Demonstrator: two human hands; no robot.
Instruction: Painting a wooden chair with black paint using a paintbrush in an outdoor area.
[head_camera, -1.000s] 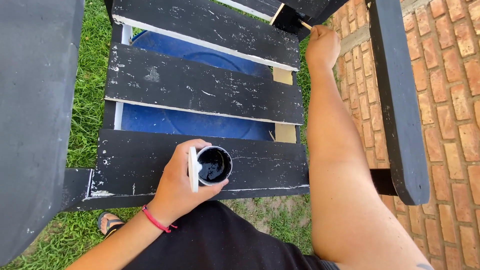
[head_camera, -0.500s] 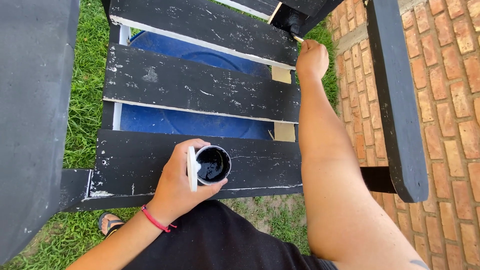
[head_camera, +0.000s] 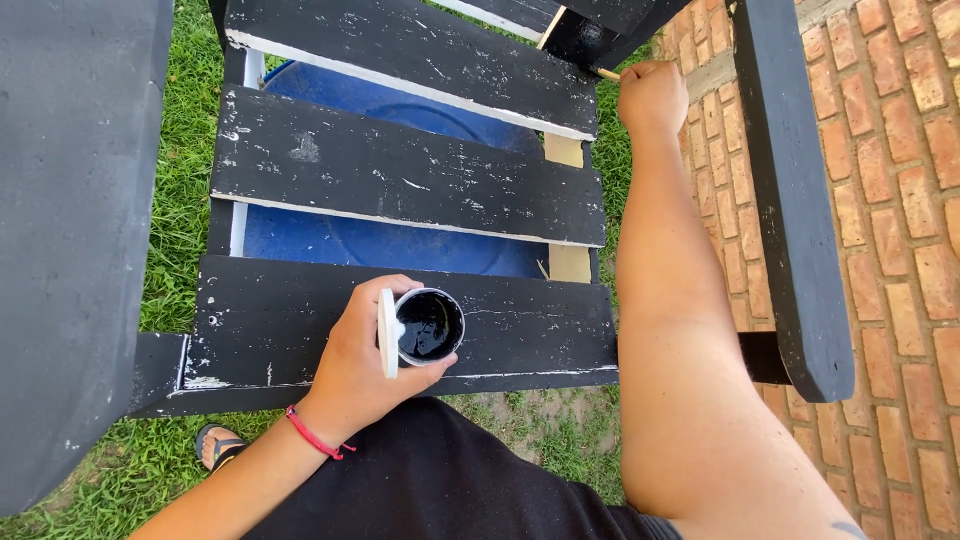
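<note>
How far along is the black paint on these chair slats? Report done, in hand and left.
Done: the three slats are black, though scuffed white. In hand: left hand holds the paint cup; right hand works a brush handle at the back. Left: bare wooden supports.

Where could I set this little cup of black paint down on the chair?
The middle black-painted wooden slat lies bare edge to edge. The nearest slat is bare right of the small round cup of black paint in your left hand. It is crowded at the far right corner, where your right hand works.
</note>
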